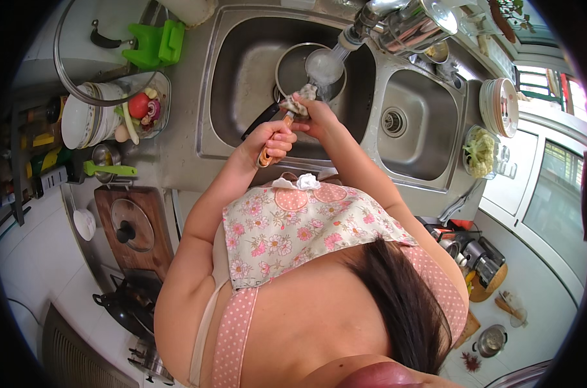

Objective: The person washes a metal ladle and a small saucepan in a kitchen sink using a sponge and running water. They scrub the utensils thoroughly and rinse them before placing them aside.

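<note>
My left hand is closed around the wooden handle of a utensil that looks like a ladle. Its round head lies under running water from the faucet. A wet, mottled cloth is pinched in my right hand against the utensil, just above the left hand. Below them, in the large steel sink basin, rests a round pan with a black handle. The cloth and fingers hide the middle of the utensil.
The smaller basin is at right, beside stacked plates and cauliflower. A tall metal pot stands behind the faucet. At left are bowls, a tomato, a green holder and a glass lid on a wooden board.
</note>
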A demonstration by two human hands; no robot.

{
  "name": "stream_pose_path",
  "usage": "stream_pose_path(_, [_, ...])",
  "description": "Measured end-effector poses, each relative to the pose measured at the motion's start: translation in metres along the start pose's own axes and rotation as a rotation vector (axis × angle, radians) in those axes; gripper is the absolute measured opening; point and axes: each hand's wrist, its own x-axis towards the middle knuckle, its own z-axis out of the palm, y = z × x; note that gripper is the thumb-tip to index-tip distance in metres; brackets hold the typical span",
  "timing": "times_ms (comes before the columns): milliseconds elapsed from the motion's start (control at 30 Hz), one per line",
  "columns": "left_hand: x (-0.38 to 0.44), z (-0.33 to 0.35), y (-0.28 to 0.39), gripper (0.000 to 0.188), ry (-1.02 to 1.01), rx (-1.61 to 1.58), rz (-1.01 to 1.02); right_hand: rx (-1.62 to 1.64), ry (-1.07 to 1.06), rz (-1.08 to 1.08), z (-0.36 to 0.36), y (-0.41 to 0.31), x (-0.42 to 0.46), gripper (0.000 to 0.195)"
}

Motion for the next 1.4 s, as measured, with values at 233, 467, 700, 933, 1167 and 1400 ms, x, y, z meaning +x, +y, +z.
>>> stream_pose_path(233, [-0.010,0.010,-0.009,0.029,0.092,0.076,0.014,0.424,0.223,-0.099,-0.029,-0.015,0.069,0.015])
stream_pose_path(467, [-0.008,0.012,-0.019,0.023,0.137,0.143,0.026,0.396,0.457,-0.173,-0.055,-0.016,0.105,0.019])
stream_pose_path(700, [0.002,0.013,-0.020,0.021,0.139,0.069,0.002,-0.388,0.996,-0.329,-0.076,-0.018,0.116,0.024])
stream_pose_path(933, [-0.017,0.020,-0.017,0.020,0.160,0.085,-0.006,-1.430,0.640,-0.895,-0.091,-0.081,0.077,0.029])
stream_pose_path(1167, [-0.027,0.013,-0.009,0.020,0.181,0.090,-0.062,-2.057,-0.025,-0.684,-0.078,-0.132,0.085,0.045])
stream_pose_path(1400, [-0.035,0.014,-0.008,0.021,0.155,0.020,-0.068,-2.185,-0.207,-0.780,-0.052,-0.122,0.085,0.040])
